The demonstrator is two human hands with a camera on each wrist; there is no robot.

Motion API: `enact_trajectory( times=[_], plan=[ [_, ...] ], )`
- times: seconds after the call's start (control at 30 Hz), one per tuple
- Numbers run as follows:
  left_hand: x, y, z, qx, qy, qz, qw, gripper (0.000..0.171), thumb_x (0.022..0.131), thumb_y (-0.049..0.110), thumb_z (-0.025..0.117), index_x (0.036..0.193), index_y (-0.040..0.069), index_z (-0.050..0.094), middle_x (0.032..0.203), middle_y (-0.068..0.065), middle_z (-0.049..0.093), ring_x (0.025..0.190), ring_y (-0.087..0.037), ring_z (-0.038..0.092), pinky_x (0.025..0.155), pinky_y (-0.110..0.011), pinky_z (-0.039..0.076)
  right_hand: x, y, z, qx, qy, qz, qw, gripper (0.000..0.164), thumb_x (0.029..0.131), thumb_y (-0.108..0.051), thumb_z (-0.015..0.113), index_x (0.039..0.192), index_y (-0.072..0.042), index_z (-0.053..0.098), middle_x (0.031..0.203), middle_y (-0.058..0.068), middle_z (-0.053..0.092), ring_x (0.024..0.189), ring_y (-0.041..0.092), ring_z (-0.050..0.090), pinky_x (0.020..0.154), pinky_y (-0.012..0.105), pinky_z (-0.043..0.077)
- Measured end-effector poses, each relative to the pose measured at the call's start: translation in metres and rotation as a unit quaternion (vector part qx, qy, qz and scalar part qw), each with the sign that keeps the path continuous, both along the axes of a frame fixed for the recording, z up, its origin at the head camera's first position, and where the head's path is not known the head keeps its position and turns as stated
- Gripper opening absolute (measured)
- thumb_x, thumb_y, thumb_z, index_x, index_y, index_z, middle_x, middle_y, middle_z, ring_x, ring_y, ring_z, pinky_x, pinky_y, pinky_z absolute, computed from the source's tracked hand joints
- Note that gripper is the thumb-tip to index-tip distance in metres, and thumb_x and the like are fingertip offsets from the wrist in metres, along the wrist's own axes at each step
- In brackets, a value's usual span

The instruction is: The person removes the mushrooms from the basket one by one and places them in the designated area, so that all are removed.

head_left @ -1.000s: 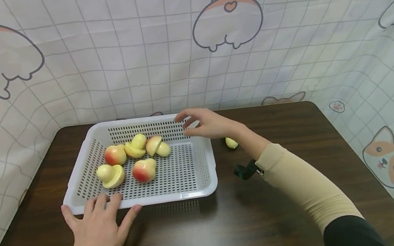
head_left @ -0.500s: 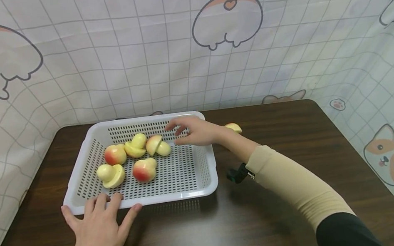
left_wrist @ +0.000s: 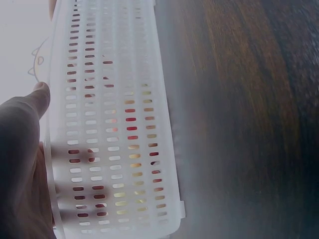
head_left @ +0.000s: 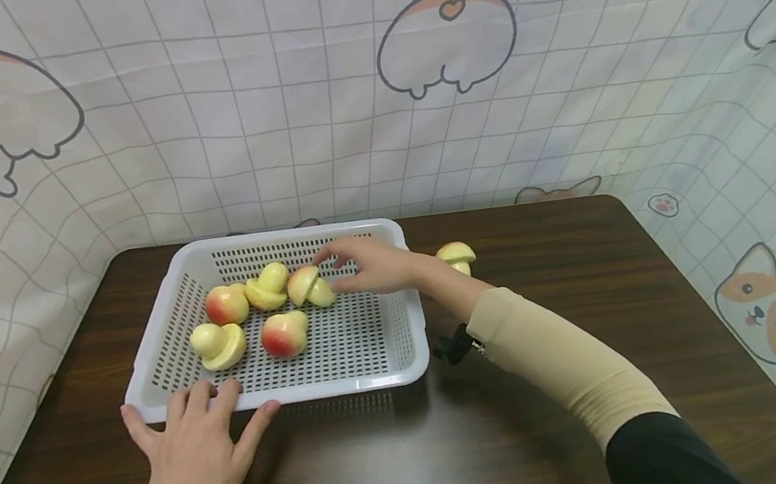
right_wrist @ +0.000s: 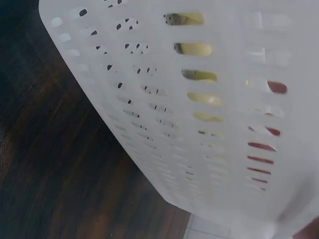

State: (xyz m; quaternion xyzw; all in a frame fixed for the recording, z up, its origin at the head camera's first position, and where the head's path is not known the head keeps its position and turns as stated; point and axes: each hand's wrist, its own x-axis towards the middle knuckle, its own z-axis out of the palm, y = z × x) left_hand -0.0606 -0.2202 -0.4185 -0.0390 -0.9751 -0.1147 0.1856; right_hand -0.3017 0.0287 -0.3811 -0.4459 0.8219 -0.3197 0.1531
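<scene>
A white perforated plastic basket stands on the dark table with several mushroom-shaped pieces in it, yellow with some red caps. My left hand holds its front rim at the left, the middle fingers hooked over the edge and the thumb along the outside; finger shadows show through the wall in the left wrist view. My right hand reaches in over the right side, its curved fingers spread around a toy mushroom at the back, fingertips right beside it. In the right wrist view the basket wall hides most of that hand.
Right of the basket, another mushroom-shaped piece sits on the table, partly behind the right forearm. Inside the basket lie a red-capped piece and a yellow one. A grid-patterned sheet hangs behind.
My right hand has moved left and a little down, from the basket's back right rim to the mushroom. The piece on the table shows more from behind the arm. My left hand stays put.
</scene>
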Motion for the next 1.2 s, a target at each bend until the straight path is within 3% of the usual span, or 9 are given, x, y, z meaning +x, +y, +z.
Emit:
enact_trajectory(
  times=[0.33, 0.57, 0.87, 1.1, 1.2],
  plan=[
    [0.000, -0.001, 0.000, -0.002, 0.010, -0.002, 0.9999, 0.060, 0.094, 0.062, 0.061, 0.114, 0.006, 0.063, 0.106, -0.022, 0.057, 0.110, -0.047, 0.050, 0.100, -0.086, -0.005, -0.001, -0.015, -0.006, 0.031, 0.023, 0.004, 0.999, 0.047, 0.098, -0.016, 0.069, 0.142, -0.007, 0.054, 0.145, 0.007, 0.054, 0.131, 0.029, 0.054, 0.105, 0.038, 0.045],
    [0.000, -0.001, -0.001, -0.002, 0.007, 0.000, 1.0000, 0.059, 0.095, 0.063, 0.061, 0.112, 0.006, 0.064, 0.105, -0.022, 0.057, 0.111, -0.047, 0.050, 0.100, -0.086, -0.006, -0.001, -0.024, -0.013, 0.036, 0.055, 0.006, 0.998, 0.054, 0.097, -0.016, 0.070, 0.146, -0.007, 0.051, 0.148, 0.006, 0.053, 0.140, 0.020, 0.044, 0.115, 0.033, 0.032],
    [0.000, 0.000, -0.002, 0.001, 0.008, 0.000, 1.0000, 0.058, 0.094, 0.063, 0.061, 0.110, 0.007, 0.064, 0.104, -0.021, 0.056, 0.110, -0.046, 0.050, 0.100, -0.086, -0.006, -0.001, -0.029, -0.019, 0.055, 0.029, 0.029, 0.998, 0.061, 0.095, -0.016, 0.073, 0.151, -0.011, 0.048, 0.157, 0.006, 0.044, 0.147, 0.021, 0.036, 0.118, 0.037, 0.029],
    [0.001, 0.000, -0.002, 0.001, 0.015, -0.001, 0.9999, 0.057, 0.094, 0.062, 0.062, 0.109, 0.007, 0.064, 0.103, -0.021, 0.056, 0.109, -0.047, 0.050, 0.100, -0.086, -0.005, -0.002, -0.032, -0.022, 0.097, 0.035, 0.030, 0.994, 0.065, 0.095, -0.019, 0.071, 0.155, -0.015, 0.045, 0.167, 0.012, 0.025, 0.154, 0.028, 0.021, 0.122, 0.043, 0.018],
    [0.001, 0.000, -0.003, 0.001, 0.017, -0.002, 0.9999, 0.057, 0.094, 0.062, 0.062, 0.109, 0.007, 0.064, 0.103, -0.021, 0.056, 0.108, -0.047, 0.050, 0.100, -0.086, -0.005, -0.002, -0.032, -0.022, 0.102, 0.046, 0.026, 0.993, 0.063, 0.095, -0.020, 0.071, 0.154, -0.013, 0.046, 0.165, 0.012, 0.029, 0.152, 0.028, 0.025, 0.121, 0.042, 0.021]
  ],
)
